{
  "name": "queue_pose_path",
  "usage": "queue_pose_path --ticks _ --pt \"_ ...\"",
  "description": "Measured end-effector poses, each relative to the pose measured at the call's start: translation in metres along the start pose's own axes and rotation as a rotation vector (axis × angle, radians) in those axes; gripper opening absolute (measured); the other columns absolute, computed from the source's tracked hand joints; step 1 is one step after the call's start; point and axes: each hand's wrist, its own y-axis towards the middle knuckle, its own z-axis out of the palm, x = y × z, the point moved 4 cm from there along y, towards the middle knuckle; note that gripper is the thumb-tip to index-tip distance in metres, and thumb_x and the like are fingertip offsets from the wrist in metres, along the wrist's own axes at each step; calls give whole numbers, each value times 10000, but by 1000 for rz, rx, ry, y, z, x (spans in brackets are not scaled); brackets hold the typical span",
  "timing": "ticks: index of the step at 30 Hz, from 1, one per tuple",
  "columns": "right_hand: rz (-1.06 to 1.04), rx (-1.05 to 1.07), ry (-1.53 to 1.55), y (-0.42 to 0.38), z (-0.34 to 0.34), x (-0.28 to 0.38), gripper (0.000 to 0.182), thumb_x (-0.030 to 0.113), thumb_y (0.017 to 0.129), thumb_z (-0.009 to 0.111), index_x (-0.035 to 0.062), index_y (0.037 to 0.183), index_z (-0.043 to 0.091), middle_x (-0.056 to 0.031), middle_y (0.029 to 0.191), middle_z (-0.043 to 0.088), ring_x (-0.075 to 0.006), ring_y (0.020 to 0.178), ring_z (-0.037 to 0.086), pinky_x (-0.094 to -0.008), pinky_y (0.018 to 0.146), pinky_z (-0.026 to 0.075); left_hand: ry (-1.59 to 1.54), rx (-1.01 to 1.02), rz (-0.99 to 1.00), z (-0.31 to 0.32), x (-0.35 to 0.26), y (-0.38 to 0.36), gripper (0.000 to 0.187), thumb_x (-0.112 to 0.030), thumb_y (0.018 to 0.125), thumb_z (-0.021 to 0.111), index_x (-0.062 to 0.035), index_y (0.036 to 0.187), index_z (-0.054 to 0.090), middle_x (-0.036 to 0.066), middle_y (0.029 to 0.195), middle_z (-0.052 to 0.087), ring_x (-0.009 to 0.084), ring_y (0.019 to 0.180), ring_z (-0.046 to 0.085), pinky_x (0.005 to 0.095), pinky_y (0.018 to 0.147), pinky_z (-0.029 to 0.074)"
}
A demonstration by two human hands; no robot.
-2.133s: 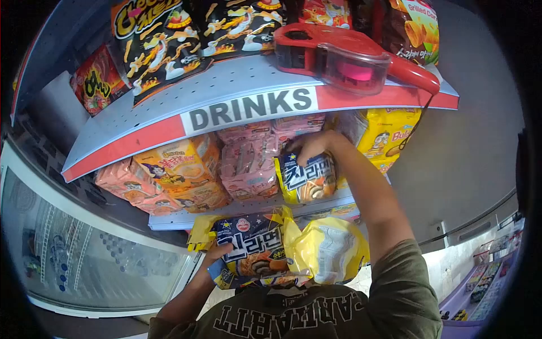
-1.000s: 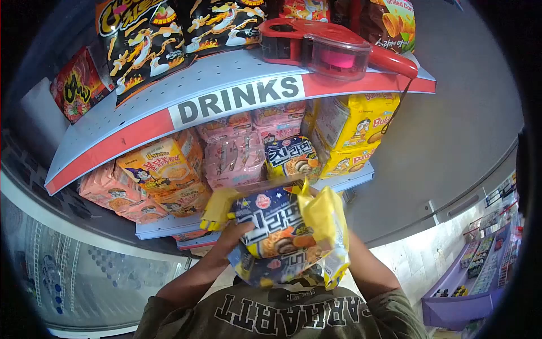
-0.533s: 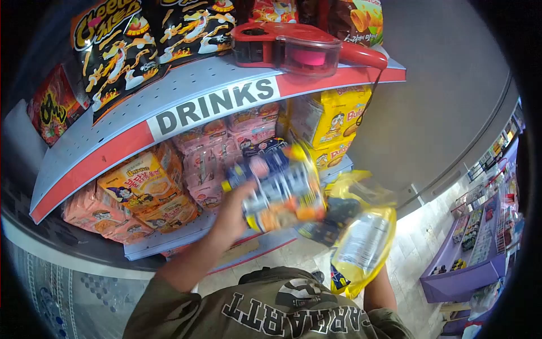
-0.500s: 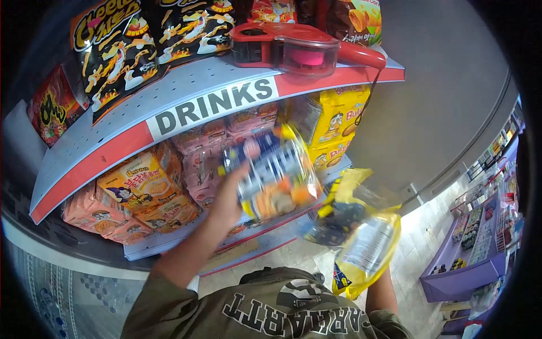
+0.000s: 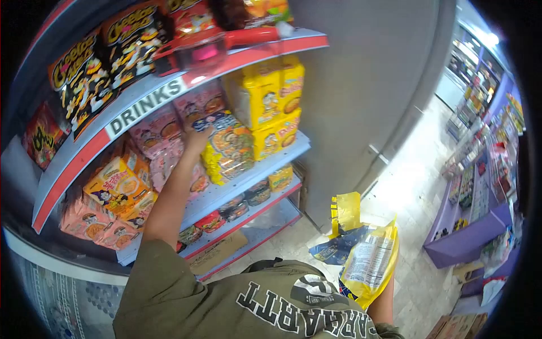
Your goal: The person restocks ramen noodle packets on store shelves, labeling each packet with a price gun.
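Note:
On the middle shelf, my left hand (image 5: 199,137) is closed on the top left corner of a blue and yellow noodle multipack (image 5: 230,151). The pack stands against the pink noodle packs (image 5: 158,133), just left of the stacked yellow noodle packs (image 5: 271,107). Low on the right, a torn yellow and blue plastic wrapper (image 5: 370,257) hangs from my right hand. That hand's fingers are hidden behind the wrapper; only the forearm (image 5: 383,302) shows. The wrapper looks limp and opened.
Above, a shelf labelled DRINKS (image 5: 148,104) carries snack bags (image 5: 84,85) and a red-handled clear container (image 5: 206,53). Orange noodle packs (image 5: 116,183) sit to the left. Bowls (image 5: 234,208) line the lower shelf. A grey panel (image 5: 361,85) and purple shelving (image 5: 468,243) stand right.
My left hand has carried the noodle multipack forward and left, onto the shelf beside the yellow packs. The wrapper stays in my right hand. The view has turned to the right.

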Motion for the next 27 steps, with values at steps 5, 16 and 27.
queue_pose_path --ticks 5,16,27 --pt "-93 -407 168 -37 -116 20 431 211 891 576 72 1270 425 -72 1028 582 -138 838 556 -279 672 469 402 -308 569 -49 -136 -82 533 -228 825 656 28 1252 468 260 1294 450 406 1215 416 460 1036 321" --pt "-715 -766 -368 -150 -253 85 490 56 820 618 16 1265 416 -171 1184 505 -254 1102 509 -342 948 399 -852 1485 1322 25 -445 -582 860 -368 750 747 -90 1417 281 199 1401 342 322 1307 342 509 1043 278" --pt "-556 -187 978 -202 -355 89 559 4 760 461 49 1312 382 -145 1222 500 -241 1132 513 -360 991 396 -885 1946 1605 149 -565 -748 672 -255 670 773 -89 1263 502 201 1205 522 362 1149 483 469 984 359"
